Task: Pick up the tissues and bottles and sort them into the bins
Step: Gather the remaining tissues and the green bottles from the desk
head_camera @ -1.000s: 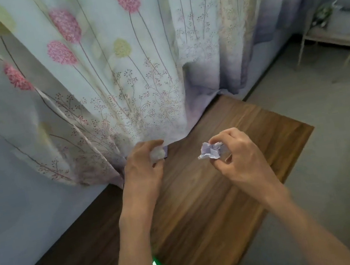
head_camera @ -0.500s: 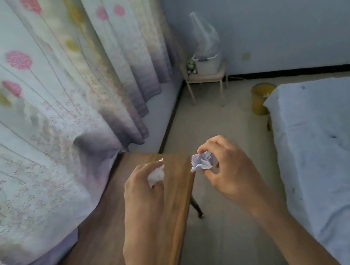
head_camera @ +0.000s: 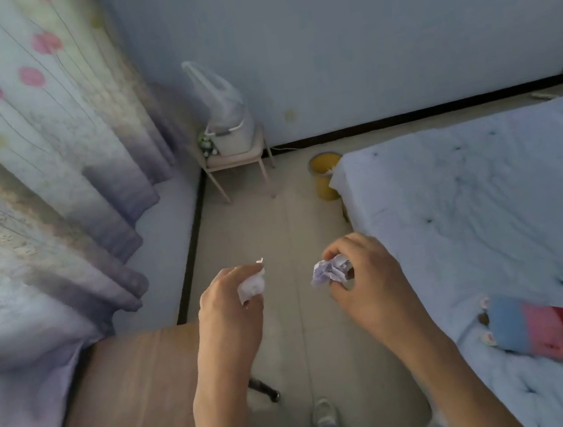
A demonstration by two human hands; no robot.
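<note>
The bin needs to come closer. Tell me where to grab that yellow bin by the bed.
Probably take the yellow bin by its open top rim, coming from the open floor side: it stands upright, and the bed corner covers its other side. Your hands are full: the left hand pinches a white tissue, the right hand a crumpled tissue, so free one first.

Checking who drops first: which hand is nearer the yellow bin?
Right. The right hand is short of the yellow bin, nearly in line; the left hand is farther off to the left.
</note>
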